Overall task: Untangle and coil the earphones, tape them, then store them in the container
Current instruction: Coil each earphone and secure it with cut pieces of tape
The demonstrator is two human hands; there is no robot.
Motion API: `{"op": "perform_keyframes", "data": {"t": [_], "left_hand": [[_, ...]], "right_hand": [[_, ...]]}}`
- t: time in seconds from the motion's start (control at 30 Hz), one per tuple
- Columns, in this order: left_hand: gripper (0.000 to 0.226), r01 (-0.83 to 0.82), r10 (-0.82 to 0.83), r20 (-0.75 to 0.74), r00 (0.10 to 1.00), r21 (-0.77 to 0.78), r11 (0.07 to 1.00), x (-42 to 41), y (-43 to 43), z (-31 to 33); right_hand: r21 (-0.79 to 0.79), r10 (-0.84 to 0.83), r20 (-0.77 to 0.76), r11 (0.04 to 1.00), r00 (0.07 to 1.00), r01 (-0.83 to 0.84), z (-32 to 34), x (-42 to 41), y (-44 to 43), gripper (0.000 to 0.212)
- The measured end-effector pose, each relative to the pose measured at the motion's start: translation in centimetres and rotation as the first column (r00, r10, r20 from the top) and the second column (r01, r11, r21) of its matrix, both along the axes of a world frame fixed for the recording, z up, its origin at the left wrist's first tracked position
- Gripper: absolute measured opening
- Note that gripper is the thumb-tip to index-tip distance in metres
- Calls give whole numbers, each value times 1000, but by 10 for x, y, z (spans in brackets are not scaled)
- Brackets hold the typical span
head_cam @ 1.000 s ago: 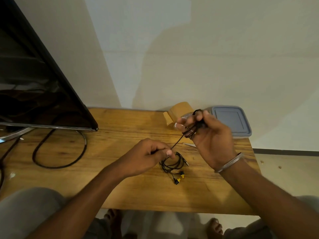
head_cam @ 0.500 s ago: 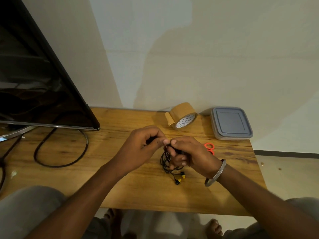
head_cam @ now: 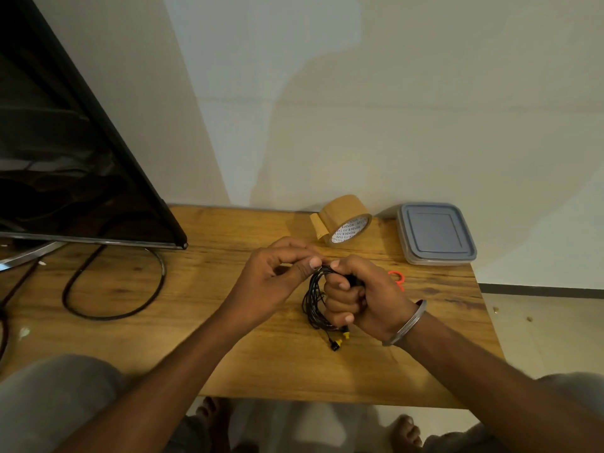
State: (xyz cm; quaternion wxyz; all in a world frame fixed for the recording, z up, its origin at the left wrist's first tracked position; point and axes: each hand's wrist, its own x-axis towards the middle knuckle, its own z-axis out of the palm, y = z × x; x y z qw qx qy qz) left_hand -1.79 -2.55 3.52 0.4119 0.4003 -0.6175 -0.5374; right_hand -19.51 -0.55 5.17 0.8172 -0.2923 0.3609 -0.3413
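Note:
Black earphones (head_cam: 313, 300) with yellow-and-black buds (head_cam: 340, 341) are wound in loops around the curled fingers of my right hand (head_cam: 361, 295), which grips the coil just above the wooden table (head_cam: 228, 338). My left hand (head_cam: 277, 276) pinches the cord at the top of the coil, thumb against fingertips, right beside the right hand. A roll of brown tape (head_cam: 344, 220) stands on its edge at the back of the table. To its right sits a grey container (head_cam: 436, 233) with its lid on.
Orange scissor handles (head_cam: 397, 277) peek out behind my right hand. A black TV (head_cam: 65, 158) on a metal stand fills the left side, with a thick black cable (head_cam: 111, 289) looped on the table. The table's right edge drops to a tiled floor.
My right hand came down from near the tape roll to the table with the cord wound on it. My left hand moved up to meet it, and the coil gathered on the right fingers.

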Motion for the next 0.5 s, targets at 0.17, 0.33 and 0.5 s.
{"op": "perform_keyframes", "data": {"t": [0.17, 0.33, 0.5], "left_hand": [[29, 127, -129, 31, 991, 43, 991, -1, 3, 6], [43, 122, -115, 170, 979, -27, 992, 1, 3, -1], [41, 128, -125, 135, 983, -11, 992, -1, 3, -1]], "right_hand": [[-14, -123, -20, 992, 992, 123, -1, -1, -3, 31], [-22, -135, -11, 991, 991, 134, 0, -1, -4, 32], [-6, -121, 35, 993, 992, 122, -4, 0, -3, 31]]}}
